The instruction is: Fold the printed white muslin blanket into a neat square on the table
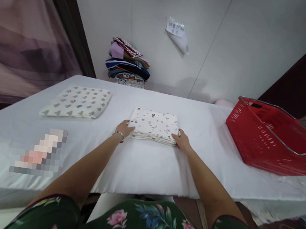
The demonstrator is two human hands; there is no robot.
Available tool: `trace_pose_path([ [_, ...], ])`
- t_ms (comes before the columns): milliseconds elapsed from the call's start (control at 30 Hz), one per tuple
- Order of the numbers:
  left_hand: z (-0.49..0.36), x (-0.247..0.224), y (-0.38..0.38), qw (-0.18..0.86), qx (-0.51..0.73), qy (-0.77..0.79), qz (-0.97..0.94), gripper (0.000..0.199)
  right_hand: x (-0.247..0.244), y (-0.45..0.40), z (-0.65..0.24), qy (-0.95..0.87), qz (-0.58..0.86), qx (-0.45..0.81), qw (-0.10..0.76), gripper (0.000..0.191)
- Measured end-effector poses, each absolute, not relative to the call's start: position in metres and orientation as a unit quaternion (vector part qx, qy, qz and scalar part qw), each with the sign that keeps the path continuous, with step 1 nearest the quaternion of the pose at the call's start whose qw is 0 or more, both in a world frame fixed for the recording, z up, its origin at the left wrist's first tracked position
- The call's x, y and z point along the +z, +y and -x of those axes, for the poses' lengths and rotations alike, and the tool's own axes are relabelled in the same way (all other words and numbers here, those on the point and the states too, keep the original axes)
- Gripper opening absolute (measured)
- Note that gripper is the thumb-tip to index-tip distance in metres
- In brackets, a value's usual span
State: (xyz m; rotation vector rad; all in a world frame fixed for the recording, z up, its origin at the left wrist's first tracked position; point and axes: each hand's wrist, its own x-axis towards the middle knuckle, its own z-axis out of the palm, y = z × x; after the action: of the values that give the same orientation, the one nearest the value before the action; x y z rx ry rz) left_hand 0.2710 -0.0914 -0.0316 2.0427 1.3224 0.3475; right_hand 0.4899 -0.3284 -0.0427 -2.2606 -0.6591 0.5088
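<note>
A folded white cloth [154, 124] with small printed figures lies flat on the white-covered table [145, 170], its layered edge facing me. My left hand [124, 128], with a bracelet at the wrist, grips its left edge, thumb on top and fingers at the side. On the opposite side my right hand [182, 139] holds the right edge in the same manner. The undersides of both hands' fingers are partly hidden by the cloth. Off to the left rests another folded white cloth [83, 101] with a grey printed pattern, apart from both hands.
A red plastic basket [273, 145] with metal handles stands on the right side of the table. Against the wall at the back is a pile of folded fabrics [129, 60]. A pixelated object [39, 150] lies at the front left. A plastic sleeve [177, 35] hangs on the wall.
</note>
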Motion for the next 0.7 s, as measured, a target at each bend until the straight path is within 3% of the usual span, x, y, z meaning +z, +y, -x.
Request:
trace_pose_path([
  [100,-0.263,-0.033,-0.094,0.373,0.161,0.511,-0.758,0.065,-0.043,-0.333,-0.486,-0.245,0.869,0.197,0.382,0.076],
  [233,-0.253,-0.041,-0.098,0.449,0.205,0.496,-0.715,0.066,-0.040,-0.339,-0.478,-0.178,0.829,0.231,0.478,0.073],
  [333,-0.250,-0.044,-0.099,0.495,0.187,0.478,-0.701,0.079,-0.036,-0.340,-0.474,-0.149,0.800,0.266,0.516,0.080],
  [467,-0.254,-0.041,-0.103,0.409,0.166,0.456,-0.773,0.085,-0.032,-0.336,-0.475,-0.129,0.793,0.305,0.511,0.088],
  [700,-0.253,-0.045,-0.105,0.338,0.191,0.444,-0.807,0.066,-0.038,-0.336,-0.472,-0.121,0.756,0.317,0.560,0.083],
])
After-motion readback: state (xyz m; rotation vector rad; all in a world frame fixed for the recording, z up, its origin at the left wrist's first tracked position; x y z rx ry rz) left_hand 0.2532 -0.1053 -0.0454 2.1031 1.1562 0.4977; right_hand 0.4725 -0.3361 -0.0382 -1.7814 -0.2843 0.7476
